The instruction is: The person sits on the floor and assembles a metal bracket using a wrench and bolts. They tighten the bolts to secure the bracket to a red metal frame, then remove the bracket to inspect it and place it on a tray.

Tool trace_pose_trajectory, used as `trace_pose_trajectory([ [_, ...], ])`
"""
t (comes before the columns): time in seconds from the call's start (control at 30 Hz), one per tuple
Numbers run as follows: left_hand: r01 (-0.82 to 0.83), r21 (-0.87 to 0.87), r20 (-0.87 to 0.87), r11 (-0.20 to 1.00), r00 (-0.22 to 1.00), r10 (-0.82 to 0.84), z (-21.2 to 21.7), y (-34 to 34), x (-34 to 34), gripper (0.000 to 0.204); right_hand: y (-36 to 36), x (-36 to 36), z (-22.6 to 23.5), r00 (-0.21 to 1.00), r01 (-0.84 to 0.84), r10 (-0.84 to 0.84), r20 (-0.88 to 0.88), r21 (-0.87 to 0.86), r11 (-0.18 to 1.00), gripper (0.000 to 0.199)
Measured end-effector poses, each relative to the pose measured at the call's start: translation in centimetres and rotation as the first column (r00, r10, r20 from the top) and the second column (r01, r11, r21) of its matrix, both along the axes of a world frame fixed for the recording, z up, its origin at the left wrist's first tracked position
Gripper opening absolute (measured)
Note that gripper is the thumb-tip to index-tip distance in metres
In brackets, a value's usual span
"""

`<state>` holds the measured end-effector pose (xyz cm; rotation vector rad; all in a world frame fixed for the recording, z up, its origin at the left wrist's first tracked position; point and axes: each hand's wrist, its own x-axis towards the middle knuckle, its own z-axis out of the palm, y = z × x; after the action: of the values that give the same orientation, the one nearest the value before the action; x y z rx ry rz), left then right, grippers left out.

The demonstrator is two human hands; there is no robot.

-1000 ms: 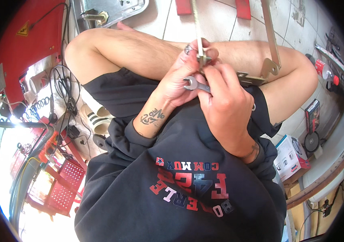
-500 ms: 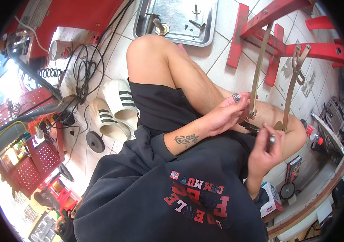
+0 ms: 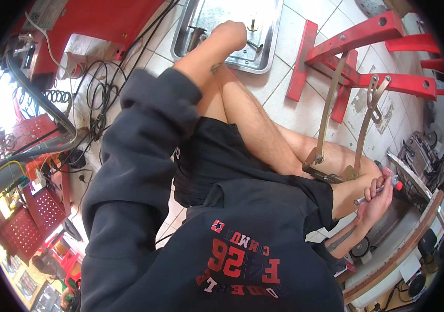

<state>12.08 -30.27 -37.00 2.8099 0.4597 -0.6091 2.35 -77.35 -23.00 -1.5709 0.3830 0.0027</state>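
My left hand (image 3: 230, 35) reaches into a shallow metal tray (image 3: 271, 52), its back toward me and its fingers hidden. Beside it in the tray are a dark cylindrical part (image 3: 195, 37), an upright brass-coloured piece (image 3: 253, 24) and a black bolt (image 3: 255, 47). In my right hand (image 3: 375, 200), over at the right, the fingers are wrapped round a slim silver rod-shaped tool (image 3: 362, 199). A brass-coloured metal bracket (image 3: 330, 106) with two long arms rests at my bent leg, with neither hand on it.
A red steel stand (image 3: 357, 39) is on the tiled floor beyond the bracket. Black cables (image 3: 102, 93) lie coiled at the left, near a red perforated metal panel (image 3: 19, 223). A wooden-edged surface (image 3: 409, 255) curves along the right, with a red-capped bottle (image 3: 399, 185) behind my right hand.
My left hand has left the bracket and moved forward to the tray. My right hand has moved right, away from the bracket, and now shows the silver tool in its grip.
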Motion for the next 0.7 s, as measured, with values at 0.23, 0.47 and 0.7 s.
trace_pose_trajectory([
  [0.23,0.09,-0.04,-0.005,0.995,0.996,-0.091,-5.2,-0.4,1.7,0.034,1.4,-0.6,-1.3,0.992,0.105,-0.104,-0.068,0.021,0.994,0.036],
  [0.47,0.135,-0.011,0.038,0.991,0.99,-0.135,-6.9,2.3,1.9,0.022,-0.6,-1.6,-0.2,0.999,0.028,-0.033,0.017,0.22,0.975,0.03],
  [0.7,0.126,0.078,-0.15,0.989,0.982,-0.113,-6.1,2.3,1.8,0.03,-2.5,-2.7,-0.6,0.997,0.076,-0.07,-0.032,0.251,0.965,0.03],
])
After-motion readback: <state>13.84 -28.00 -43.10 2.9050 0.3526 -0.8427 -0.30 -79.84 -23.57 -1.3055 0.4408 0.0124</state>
